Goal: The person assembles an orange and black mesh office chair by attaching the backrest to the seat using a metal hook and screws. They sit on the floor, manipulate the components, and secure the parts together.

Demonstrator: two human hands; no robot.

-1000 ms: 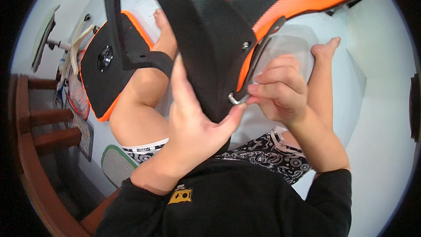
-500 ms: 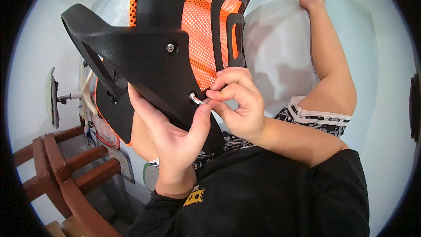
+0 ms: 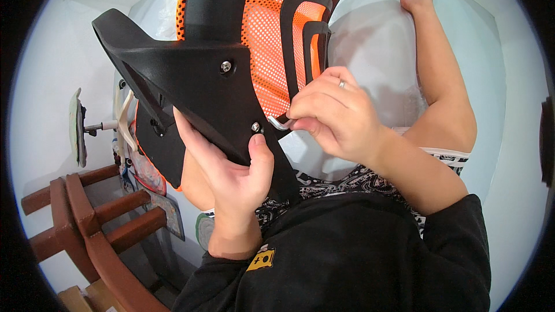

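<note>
A black plastic chair bracket [image 3: 191,89] joined to an orange mesh chair back [image 3: 263,29] is held up close in front of me. My left hand [image 3: 228,179] grips the bracket's lower edge, thumb beside a small screw [image 3: 255,127]. A second screw [image 3: 226,67] sits higher on the bracket. My right hand [image 3: 329,115] pinches a bent silver hex key [image 3: 278,122], its tip close to the lower screw. I sit on the pale floor with my bare leg [image 3: 442,75] stretched out.
A brown wooden chair frame [image 3: 87,219] stands at the lower left. A chair base part with a grey disc [image 3: 76,127] and a white piece lies at the left. Clear plastic wrap [image 3: 376,58] lies under the mesh back on the floor.
The bracket and mesh back have turned so the screwed face points toward me. My right hand has shifted right, drawing the hex key slightly away from the lower screw.
</note>
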